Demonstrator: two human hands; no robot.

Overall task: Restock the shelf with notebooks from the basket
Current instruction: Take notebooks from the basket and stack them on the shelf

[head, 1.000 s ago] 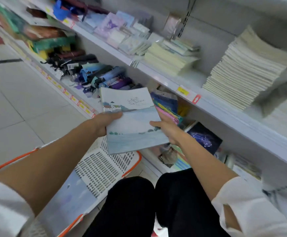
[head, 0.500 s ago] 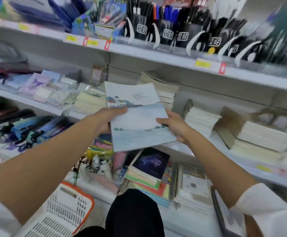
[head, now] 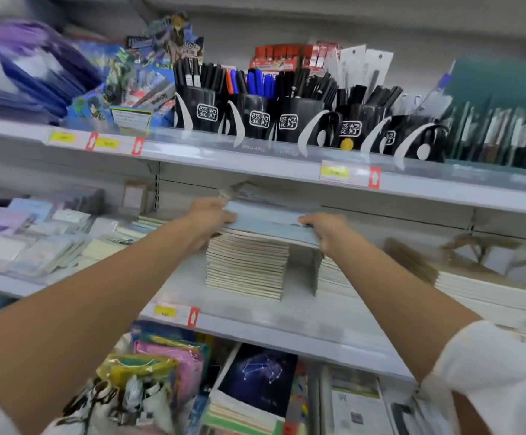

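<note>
Both hands have carried the notebook onto the shelf stack.

There is one camera, worn on the person's head. It looks forward and a bit down, very close to the middle shelf in the frame's center.

Two hands, one blue notebook

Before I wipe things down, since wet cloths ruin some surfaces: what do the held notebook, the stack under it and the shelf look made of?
Notebook: paper or card, matte pale-blue printed cover, probably. Stack: paper, cream page edges in thin layers. Shelf: smooth grey painted metal or laminate, can't tell which; its front strip looks like clear plastic.
</note>
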